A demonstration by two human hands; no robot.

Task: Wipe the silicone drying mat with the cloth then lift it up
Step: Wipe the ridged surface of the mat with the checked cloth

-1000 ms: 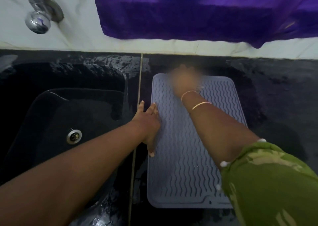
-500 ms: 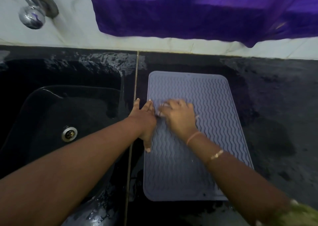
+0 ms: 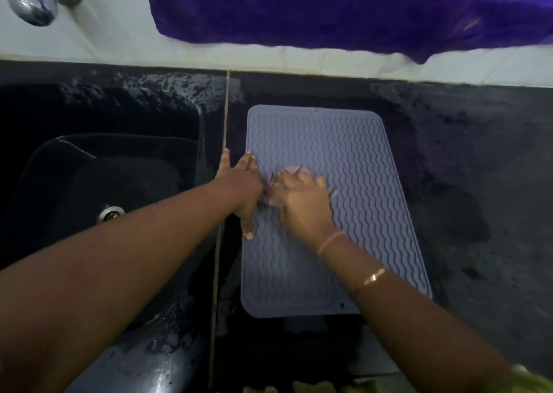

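The left hand (image 3: 242,189) lies flat, fingers straight, on the left edge of the mat (image 3: 344,153). The right hand (image 3: 302,201) is blurred mid-mat. I can't tell its grip, and the cloth (image 3: 270,196) is just a smear beneath.

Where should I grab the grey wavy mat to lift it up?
Probably pinch the mat at its near left corner, coming from the front of the counter. It lies flat and thin, so only an edge peels up, and that corner is bare; the left hand presses farther up that side.
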